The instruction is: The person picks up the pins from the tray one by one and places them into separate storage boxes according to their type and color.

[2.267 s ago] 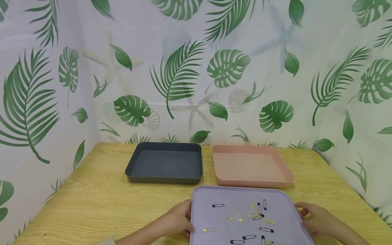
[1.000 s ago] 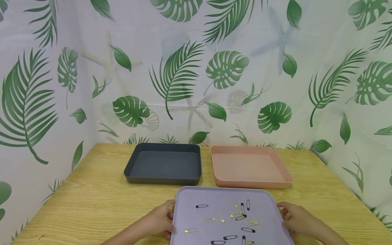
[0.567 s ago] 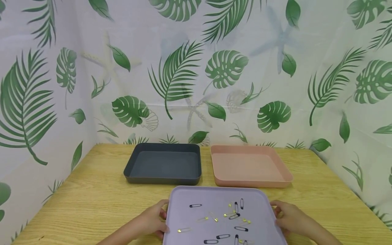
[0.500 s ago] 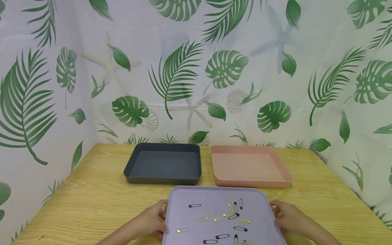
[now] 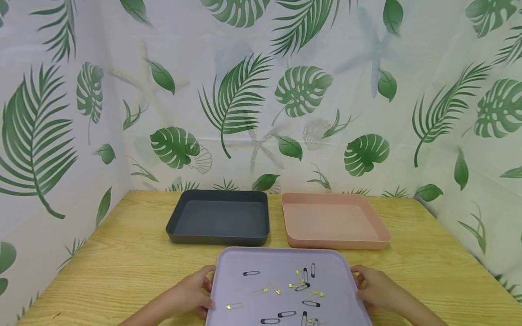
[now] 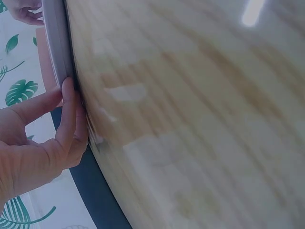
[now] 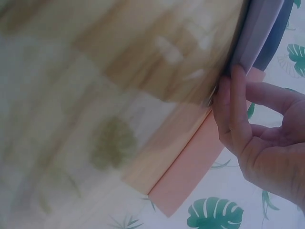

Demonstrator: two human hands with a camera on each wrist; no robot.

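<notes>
A lavender tray (image 5: pixel 281 259) with a low rim lies near the front of the table in the head view, its near side cut off by the frame. Scattered on it are several black safety pins (image 5: pixel 245 274) and several gold safety pins (image 5: pixel 228 307), a few overlapping at the right. My left hand (image 5: pixel 189 292) grips the tray's left side; in the left wrist view its thumb and fingers pinch the edge (image 6: pixel 57 47). On the opposite side my right hand (image 5: pixel 379 289) pinches the rim, as the right wrist view also shows at the tray wall (image 7: pixel 257 36).
Behind the lavender tray stand a dark grey tray (image 5: pixel 218 239) at the left and a pink tray (image 5: pixel 338 244) at the right, with bare insides. The wooden table (image 5: pixel 122 258) ends at a leaf-print cloth (image 5: pixel 244 172) hung behind and along both sides.
Both hands have slid the lavender tray to the left, with the safety pins riding along in the same layout. The dark grey and pink trays have stayed in place.
</notes>
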